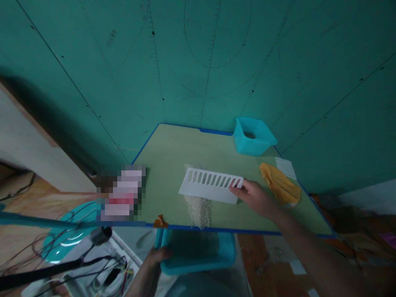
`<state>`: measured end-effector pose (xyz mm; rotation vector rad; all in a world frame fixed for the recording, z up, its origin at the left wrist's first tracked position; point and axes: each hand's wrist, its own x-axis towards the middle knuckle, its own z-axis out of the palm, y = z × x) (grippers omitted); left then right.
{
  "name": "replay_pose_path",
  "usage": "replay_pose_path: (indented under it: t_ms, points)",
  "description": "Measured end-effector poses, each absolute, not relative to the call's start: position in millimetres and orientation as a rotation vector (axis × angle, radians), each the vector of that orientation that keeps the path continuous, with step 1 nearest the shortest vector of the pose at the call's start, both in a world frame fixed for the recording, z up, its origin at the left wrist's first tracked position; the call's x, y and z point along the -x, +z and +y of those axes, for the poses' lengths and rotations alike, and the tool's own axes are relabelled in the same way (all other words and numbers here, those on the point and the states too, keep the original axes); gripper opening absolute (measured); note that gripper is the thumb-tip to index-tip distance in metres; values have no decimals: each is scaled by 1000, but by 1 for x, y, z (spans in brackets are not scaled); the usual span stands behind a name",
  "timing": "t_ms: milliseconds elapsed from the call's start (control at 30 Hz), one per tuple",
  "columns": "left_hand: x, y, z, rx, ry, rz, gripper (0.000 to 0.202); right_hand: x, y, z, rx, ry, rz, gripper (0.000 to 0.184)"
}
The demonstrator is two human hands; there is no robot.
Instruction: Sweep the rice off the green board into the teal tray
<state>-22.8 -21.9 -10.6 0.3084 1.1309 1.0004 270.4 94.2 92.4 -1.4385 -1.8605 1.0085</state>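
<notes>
My right hand (249,194) grips the right end of a white slotted plastic scraper (207,190). The scraper stands on the table (161,165) across a patch of pale grains (198,210), which look like rice or coarse granules. Grains lie on both sides of it and reach the table's front edge. Below that edge, my left hand (158,258) is closed on the left rim of a blue plastic tub (198,270). Some grains seem to be falling into this tub, though its shaded inside is hard to make out.
A second blue tub (252,142) stands at the back right corner, with something dark inside. A yellow cloth (281,185) and a white paper (285,167) lie at the right. A blurred-out item (123,196) is at the left edge. Cables (34,243) hang at lower left.
</notes>
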Motion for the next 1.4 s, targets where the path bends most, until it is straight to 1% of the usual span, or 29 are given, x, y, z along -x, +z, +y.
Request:
replay_pose_path:
  t_ms: [100, 300, 367, 467, 533, 700, 800, 867, 1000, 1233, 1300, 1400]
  points:
    - [22, -9, -22, -327, 999, 1136, 36, -269, 91, 92, 1453, 995, -1889, 25]
    - [20, -4, -22, -261, 1011, 1132, 36, -269, 91, 74, 1412, 1054, -1956, 25]
    - [19, 0, -20, -256, 999, 1122, 30, -270, 92, 66, 1414, 1047, -1992, 25]
    - [17, 6, -17, -265, 980, 1118, 13, -269, 97, 56, 1404, 1014, -2045, 25]
    - [17, 8, -16, -282, 964, 1119, 9, -267, 100, 51, 1407, 991, -2084, 25]
    - [19, 8, -16, -296, 926, 1225, 19, -263, 108, 41, 1474, 946, -2139, 25]
    - [19, 6, -16, -306, 921, 1219, 21, -265, 109, 41, 1446, 955, -2119, 25]
    - [19, 7, -15, -311, 916, 1195, 20, -267, 108, 44, 1430, 929, -2081, 25]
    - [17, 11, -12, -303, 904, 1186, 11, -273, 103, 58, 1432, 879, -1975, 24]
    - [23, 8, -17, -321, 910, 1128, 9, -270, 97, 74, 1461, 864, -1978, 23]
    - [27, 2, -20, -328, 916, 1109, 13, -267, 97, 76, 1445, 866, -1998, 23]
    - [31, -3, -24, -313, 921, 1121, 30, -263, 99, 79, 1422, 861, -2029, 21]
